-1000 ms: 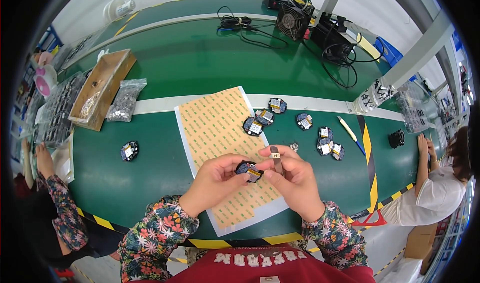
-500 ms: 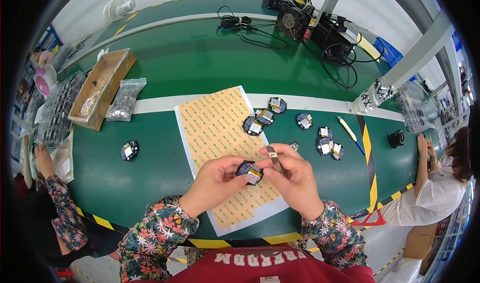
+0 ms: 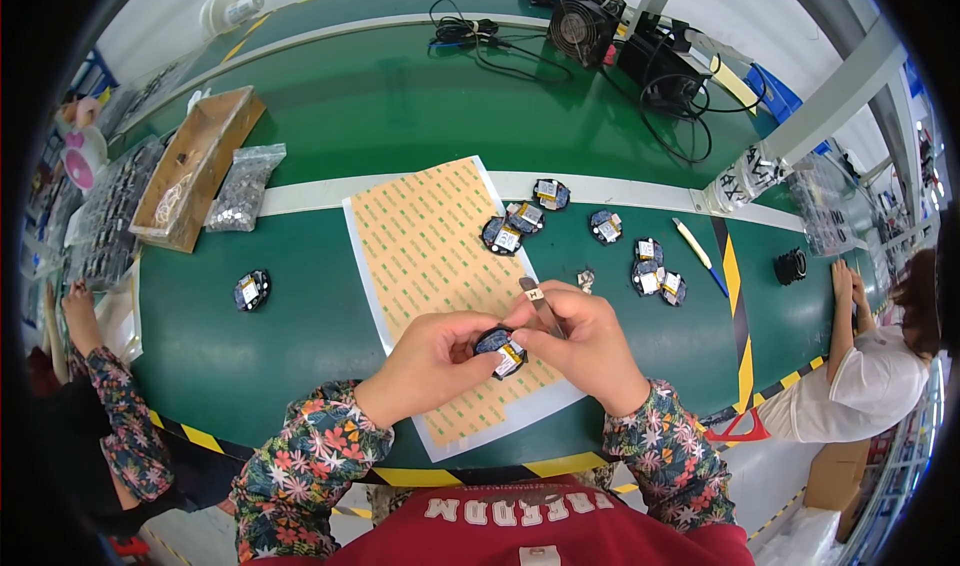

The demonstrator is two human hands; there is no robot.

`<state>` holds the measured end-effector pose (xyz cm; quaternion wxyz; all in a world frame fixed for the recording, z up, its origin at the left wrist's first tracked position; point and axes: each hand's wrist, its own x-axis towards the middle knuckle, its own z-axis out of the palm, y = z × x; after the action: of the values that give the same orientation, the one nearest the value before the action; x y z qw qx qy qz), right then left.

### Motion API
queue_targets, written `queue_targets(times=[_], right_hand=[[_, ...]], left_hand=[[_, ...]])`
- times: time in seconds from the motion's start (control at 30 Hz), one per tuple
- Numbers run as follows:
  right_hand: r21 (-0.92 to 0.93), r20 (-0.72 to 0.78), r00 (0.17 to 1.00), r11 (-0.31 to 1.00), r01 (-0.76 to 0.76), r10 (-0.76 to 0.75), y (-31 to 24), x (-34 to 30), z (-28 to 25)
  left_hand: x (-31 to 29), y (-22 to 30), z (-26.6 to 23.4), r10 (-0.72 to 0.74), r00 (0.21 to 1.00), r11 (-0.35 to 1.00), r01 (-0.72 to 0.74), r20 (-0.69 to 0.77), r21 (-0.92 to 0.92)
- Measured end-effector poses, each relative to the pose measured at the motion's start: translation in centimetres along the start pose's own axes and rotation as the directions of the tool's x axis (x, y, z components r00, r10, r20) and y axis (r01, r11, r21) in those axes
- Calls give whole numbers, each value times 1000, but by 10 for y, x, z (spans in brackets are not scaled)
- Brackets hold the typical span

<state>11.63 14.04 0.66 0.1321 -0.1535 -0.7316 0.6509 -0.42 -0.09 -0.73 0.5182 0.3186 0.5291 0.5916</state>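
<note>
My left hand (image 3: 420, 361) grips a round black module (image 3: 492, 344) with a blue circuit board and a white-labelled battery. My right hand (image 3: 592, 341) is closed round metal tweezers (image 3: 541, 307), whose broad end points up and away; the tips are hidden by my fingers. The right fingertips touch the module's right edge. Both hands are above a sheet of tan adhesive backing paper (image 3: 425, 256) with green print. Just beyond my right hand lies a small pale piece (image 3: 585, 281), too small to name.
More modules lie beyond the hands, with one module (image 3: 252, 290) at left. A blue-and-white knife-like tool (image 3: 700, 256) lies right. A wooden box (image 3: 215, 156) and a bag of small grey parts (image 3: 243, 191) stand left. Cables, a fan (image 3: 581, 31) and co-workers' hands are around.
My right fingers have shifted slightly left and closer over the module, and the tweezers lean a little more to the left. The whole view has moved slightly.
</note>
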Motion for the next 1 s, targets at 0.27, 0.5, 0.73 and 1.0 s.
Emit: queue_targets(times=[0.27,0.5,0.73,1.0], right_hand=[[-10,-11,999,999,-47,47,-4,0,2],[-16,-18,997,997,-82,81,-7,0,4],[-25,20,998,998,61,-61,0,1,-2],[-144,31,991,980,135,-132,-3,0,-2]], left_hand=[[1,-6,-1,23,999,998,-25,31,66],[0,-5,-2,-5,1000,996,3,25,88],[2,-8,-1,35,999,993,-36,8,109],[-2,4,0,63,998,922,-67,24,381]])
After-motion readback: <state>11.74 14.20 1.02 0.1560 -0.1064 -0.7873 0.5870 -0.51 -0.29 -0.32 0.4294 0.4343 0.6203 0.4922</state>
